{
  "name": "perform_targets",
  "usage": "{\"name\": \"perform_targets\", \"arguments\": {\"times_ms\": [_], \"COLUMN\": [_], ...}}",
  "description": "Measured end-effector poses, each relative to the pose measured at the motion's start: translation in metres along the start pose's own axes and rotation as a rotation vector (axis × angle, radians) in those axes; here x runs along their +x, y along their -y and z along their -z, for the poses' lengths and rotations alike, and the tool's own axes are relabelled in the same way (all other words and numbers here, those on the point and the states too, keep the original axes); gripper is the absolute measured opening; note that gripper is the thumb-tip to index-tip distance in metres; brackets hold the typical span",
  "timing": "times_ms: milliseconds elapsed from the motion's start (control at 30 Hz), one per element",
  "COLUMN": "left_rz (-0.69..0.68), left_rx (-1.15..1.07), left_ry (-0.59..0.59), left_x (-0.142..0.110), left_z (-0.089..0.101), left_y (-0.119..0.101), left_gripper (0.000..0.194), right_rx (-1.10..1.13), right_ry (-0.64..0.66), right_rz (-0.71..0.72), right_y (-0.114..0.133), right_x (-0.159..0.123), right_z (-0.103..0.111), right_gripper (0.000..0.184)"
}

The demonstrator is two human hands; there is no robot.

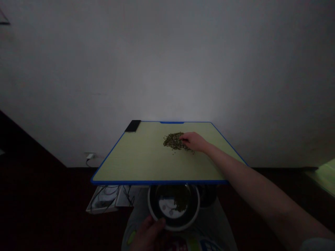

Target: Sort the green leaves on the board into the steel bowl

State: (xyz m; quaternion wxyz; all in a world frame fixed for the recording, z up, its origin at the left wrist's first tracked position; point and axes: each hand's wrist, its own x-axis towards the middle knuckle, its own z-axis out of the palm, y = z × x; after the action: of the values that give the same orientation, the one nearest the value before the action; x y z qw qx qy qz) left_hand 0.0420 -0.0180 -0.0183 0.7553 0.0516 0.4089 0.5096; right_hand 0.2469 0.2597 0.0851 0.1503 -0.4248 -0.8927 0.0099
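"What is filling most of the view?"

"A pale wall (167,62) is rising beyond the right hand (193,141). Under that hand a yellowish, blue-edged table (136,164) is spreading, mostly out to its left and towards the body."

"And nearer?"

"Grey-clad legs (220,223) are showing below it. The left hand (149,232) is grasping the rim of a round bowl (180,223), thumb over the edge; the bowl is sitting up and right of that hand, close to the table's near edge. Out to the left of the same hand, a white box (104,211) is holding dark cables."

"Any writing?"

"Coloured print (180,244) is showing on something just right of the left hand, but dimness is hiding its letters. A dark-faced phone (133,126) is lying far left of the right hand, at the table's far corner."

"What is the right hand doing?"

"Its fingers are curling down at the right side of a heap of small greenish-brown grains (172,141), which is lying mainly to its left. I can't tell whether they are pinching any. More grains (181,198) are lying inside the bowl, up and right of the left hand."

"Anything smaller?"

"A white plug (90,156) is sitting at the wall, far left of both hands."
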Motion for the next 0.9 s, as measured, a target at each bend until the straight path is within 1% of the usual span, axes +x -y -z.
{"name": "perform_targets", "arguments": {"times_ms": [133, 267, 367, 500, 600, 700, 800, 900], "left_rz": [0.003, -0.007, -0.024, 0.005, 0.031, 0.030, 0.025, 0.020], "left_rx": [0.004, 0.012, 0.038, 0.037, 0.028, 0.015, 0.021, 0.042], "left_ry": [-0.016, -0.019, -0.032, -0.022, -0.023, -0.028, -0.031, -0.030], "left_x": [0.004, 0.008, 0.007, 0.002, 0.000, -0.002, -0.001, 0.000], "left_z": [0.005, 0.011, 0.010, 0.005, 0.003, 0.002, 0.003, 0.007], "left_y": [0.002, 0.004, 0.003, 0.000, -0.001, -0.001, -0.001, -0.002], "left_gripper": [0.034, 0.035, 0.034, 0.033, 0.033, 0.032, 0.033, 0.035], "right_rx": [-0.030, -0.047, -0.032, 0.106, 0.234, 0.351, 0.393, 0.377], "right_ry": [-0.009, -0.036, -0.114, -0.259, -0.384, -0.493, -0.520, -0.504], "right_rz": [-0.067, -0.128, -0.180, -0.271, -0.354, -0.488, -0.541, -0.510], "right_y": [-0.003, -0.016, -0.029, -0.040, -0.044, -0.046, -0.047, -0.048], "right_x": [0.006, 0.009, 0.002, -0.020, -0.039, -0.053, -0.061, -0.064], "right_z": [-0.004, -0.004, 0.002, 0.006, -0.003, -0.018, -0.027, -0.030], "right_gripper": [0.030, 0.030, 0.030, 0.027, 0.028, 0.030, 0.030, 0.028]}}
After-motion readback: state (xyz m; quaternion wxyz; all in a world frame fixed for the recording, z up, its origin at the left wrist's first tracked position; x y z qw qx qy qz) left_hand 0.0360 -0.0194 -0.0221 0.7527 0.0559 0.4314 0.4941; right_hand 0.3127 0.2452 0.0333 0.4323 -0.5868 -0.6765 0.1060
